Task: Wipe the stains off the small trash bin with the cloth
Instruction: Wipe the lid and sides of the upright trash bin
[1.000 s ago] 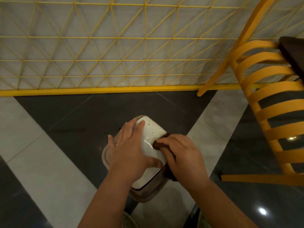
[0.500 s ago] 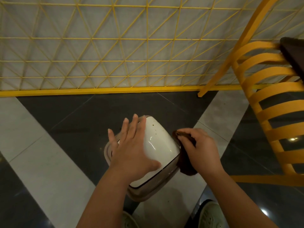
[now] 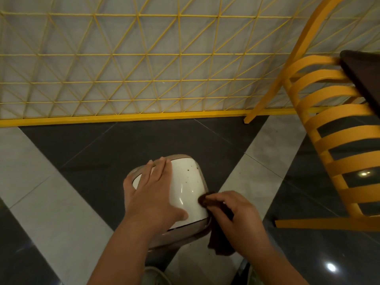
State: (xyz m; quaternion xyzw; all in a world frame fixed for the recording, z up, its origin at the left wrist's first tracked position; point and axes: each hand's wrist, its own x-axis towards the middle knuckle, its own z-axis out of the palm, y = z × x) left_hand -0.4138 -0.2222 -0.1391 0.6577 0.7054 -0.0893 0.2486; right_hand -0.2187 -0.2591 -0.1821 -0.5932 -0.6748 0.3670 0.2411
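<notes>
Nearest, the right hand (image 3: 236, 221) pinched the dark cloth (image 3: 218, 229) in curled fingers, pressing it to the small trash bin (image 3: 187, 192) at its right edge. The left hand (image 3: 152, 194) lay flat on the bin's white lid, fingers straight. Brown specks dotted the lid. Beyond, tiled floor (image 3: 41, 202), yellow chair (image 3: 339, 140), yellow lattice (image 3: 123, 68).
</notes>
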